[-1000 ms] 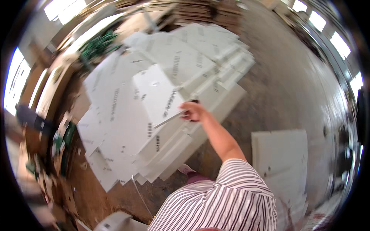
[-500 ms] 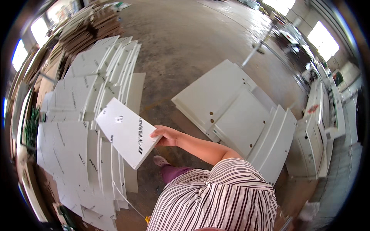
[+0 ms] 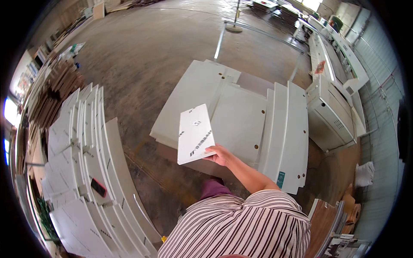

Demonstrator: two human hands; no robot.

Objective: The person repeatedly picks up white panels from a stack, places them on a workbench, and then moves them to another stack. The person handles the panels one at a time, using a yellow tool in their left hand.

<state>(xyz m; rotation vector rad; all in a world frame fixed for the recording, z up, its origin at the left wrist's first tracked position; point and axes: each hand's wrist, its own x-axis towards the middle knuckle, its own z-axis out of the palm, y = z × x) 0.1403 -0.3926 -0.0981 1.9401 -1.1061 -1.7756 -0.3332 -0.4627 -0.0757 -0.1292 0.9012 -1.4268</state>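
Note:
My right hand [image 3: 220, 155] grips a small white rectangular board [image 3: 192, 129] by its near right corner, the thumb on top and the fingers curled under the edge. Dark print and a small label show on the board's upper face. It is held up in the air, in front of the left side of a stack of white panels [image 3: 241, 114] with small round holes. My left hand is out of view.
To the left stand stacked white boards [image 3: 64, 172] with a phone [image 3: 98, 187] lying on them. Brown sheets [image 3: 58, 94] are piled behind. A long white machine [image 3: 331, 112] runs along the right wall. Wood-coloured boards [image 3: 320, 223] lie at lower right.
My view has turned right. My right hand has carried the board away from the left boards toward the panel stack, still gripping the same corner. The phone has come into sight.

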